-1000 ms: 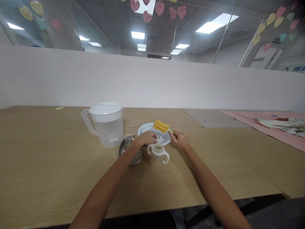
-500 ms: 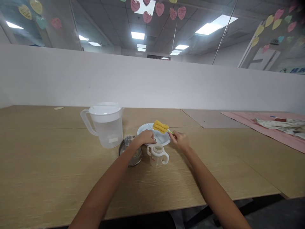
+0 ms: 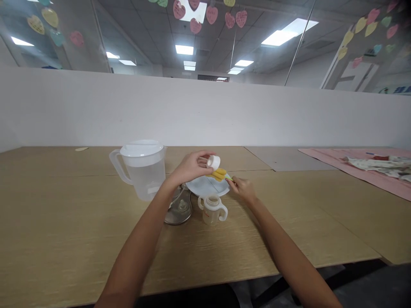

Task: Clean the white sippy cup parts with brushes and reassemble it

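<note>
Just then, we held a white ring (image 3: 213,162) in our left hand (image 3: 192,167), thumb and fingers closed about it, while our right hand (image 3: 243,188) gripped the handle of a yellow sponge brush (image 3: 219,174). Our hands were apart, ring and sponge close together over the white plate (image 3: 205,187); we could not tell whether they touched. Nearer us on the counter (image 3: 80,222), the two-handled bottle (image 3: 211,212) stood upright and open, with the metal tray (image 3: 177,217) and pitcher (image 3: 144,176) leftward. Working ring against sponge, we judged, called for a steady left grip.
</note>
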The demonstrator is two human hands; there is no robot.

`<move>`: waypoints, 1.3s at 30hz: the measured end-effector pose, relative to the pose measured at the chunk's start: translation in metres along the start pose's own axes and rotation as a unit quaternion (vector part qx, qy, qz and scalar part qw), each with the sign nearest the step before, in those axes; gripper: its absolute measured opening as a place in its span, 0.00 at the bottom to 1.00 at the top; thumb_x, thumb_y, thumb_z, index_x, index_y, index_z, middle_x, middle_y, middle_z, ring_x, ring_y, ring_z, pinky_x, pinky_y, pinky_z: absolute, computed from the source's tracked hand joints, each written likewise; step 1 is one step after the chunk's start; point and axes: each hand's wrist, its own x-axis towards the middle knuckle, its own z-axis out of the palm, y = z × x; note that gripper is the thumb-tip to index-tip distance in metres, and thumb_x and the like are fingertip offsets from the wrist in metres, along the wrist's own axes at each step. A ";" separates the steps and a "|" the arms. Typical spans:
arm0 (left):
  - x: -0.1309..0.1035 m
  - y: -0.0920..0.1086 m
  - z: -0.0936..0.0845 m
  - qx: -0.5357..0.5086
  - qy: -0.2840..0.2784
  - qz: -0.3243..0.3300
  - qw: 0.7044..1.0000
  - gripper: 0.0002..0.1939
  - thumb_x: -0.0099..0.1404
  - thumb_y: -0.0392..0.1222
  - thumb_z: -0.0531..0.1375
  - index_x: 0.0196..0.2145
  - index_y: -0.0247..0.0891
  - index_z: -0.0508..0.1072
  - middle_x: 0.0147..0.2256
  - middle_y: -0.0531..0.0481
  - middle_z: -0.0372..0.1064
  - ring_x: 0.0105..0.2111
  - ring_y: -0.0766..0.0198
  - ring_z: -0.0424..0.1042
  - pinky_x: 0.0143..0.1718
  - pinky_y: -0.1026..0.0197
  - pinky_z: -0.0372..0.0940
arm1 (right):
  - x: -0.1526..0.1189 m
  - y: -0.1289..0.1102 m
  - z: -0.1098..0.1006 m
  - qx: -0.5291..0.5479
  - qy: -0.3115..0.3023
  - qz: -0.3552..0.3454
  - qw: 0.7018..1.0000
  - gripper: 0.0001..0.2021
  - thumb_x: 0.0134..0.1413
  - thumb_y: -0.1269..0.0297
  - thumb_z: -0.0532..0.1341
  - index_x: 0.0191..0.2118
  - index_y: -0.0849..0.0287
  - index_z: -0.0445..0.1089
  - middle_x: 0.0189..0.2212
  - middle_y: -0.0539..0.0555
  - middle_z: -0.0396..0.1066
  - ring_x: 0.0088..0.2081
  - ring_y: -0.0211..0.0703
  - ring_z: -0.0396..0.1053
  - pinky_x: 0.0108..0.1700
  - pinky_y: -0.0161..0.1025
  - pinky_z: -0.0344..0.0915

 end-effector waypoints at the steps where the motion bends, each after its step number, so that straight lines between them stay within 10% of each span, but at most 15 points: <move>1: -0.001 0.003 0.000 0.071 0.038 0.012 0.997 0.25 0.50 0.36 0.61 0.48 0.37 0.68 0.44 0.46 0.68 0.44 0.60 0.68 0.47 0.60 0.64 | 0.000 -0.001 0.000 0.007 0.009 -0.016 1.000 0.27 0.63 0.51 0.45 0.19 0.61 0.62 0.13 0.50 0.60 0.16 0.32 0.53 0.22 0.33 0.44; 5: -0.006 0.011 -0.007 0.231 0.080 0.019 0.969 0.21 0.48 0.35 0.61 0.43 0.38 0.72 0.42 0.49 0.70 0.42 0.58 0.68 0.46 0.57 0.64 | 0.003 -0.005 -0.005 0.033 0.050 -0.042 0.997 0.25 0.63 0.53 0.47 0.18 0.61 0.61 0.12 0.49 0.58 0.17 0.31 0.54 0.23 0.32 0.46; 13: -0.007 0.002 -0.012 0.031 -0.003 0.028 0.999 0.24 0.47 0.31 0.62 0.45 0.33 0.69 0.43 0.46 0.70 0.40 0.64 0.71 0.46 0.62 0.67 | 0.003 -0.010 -0.009 0.065 0.058 0.015 0.996 0.25 0.63 0.54 0.47 0.17 0.61 0.58 0.12 0.49 0.56 0.16 0.31 0.49 0.22 0.32 0.46; 22: -0.012 0.021 -0.003 0.060 0.015 0.088 0.994 0.21 0.50 0.32 0.63 0.44 0.36 0.72 0.42 0.49 0.71 0.42 0.64 0.70 0.47 0.62 0.66 | 0.005 -0.012 -0.007 0.064 0.058 0.082 0.993 0.26 0.63 0.51 0.45 0.17 0.60 0.58 0.12 0.50 0.56 0.16 0.32 0.50 0.22 0.32 0.45; 27: -0.014 0.026 -0.003 0.153 0.048 0.128 0.979 0.21 0.51 0.33 0.61 0.45 0.40 0.72 0.44 0.51 0.68 0.44 0.64 0.68 0.48 0.60 0.64 | 0.003 -0.022 -0.002 0.066 0.024 -0.035 0.997 0.25 0.64 0.53 0.46 0.19 0.61 0.60 0.13 0.50 0.58 0.16 0.31 0.54 0.22 0.32 0.45; 39: -0.014 0.018 -0.010 0.239 0.014 0.084 0.967 0.23 0.50 0.33 0.61 0.46 0.41 0.71 0.44 0.50 0.67 0.44 0.60 0.66 0.48 0.59 0.62 | 0.004 -0.012 -0.010 0.050 0.061 -0.020 0.997 0.24 0.63 0.53 0.47 0.18 0.60 0.60 0.12 0.49 0.56 0.16 0.31 0.52 0.23 0.32 0.47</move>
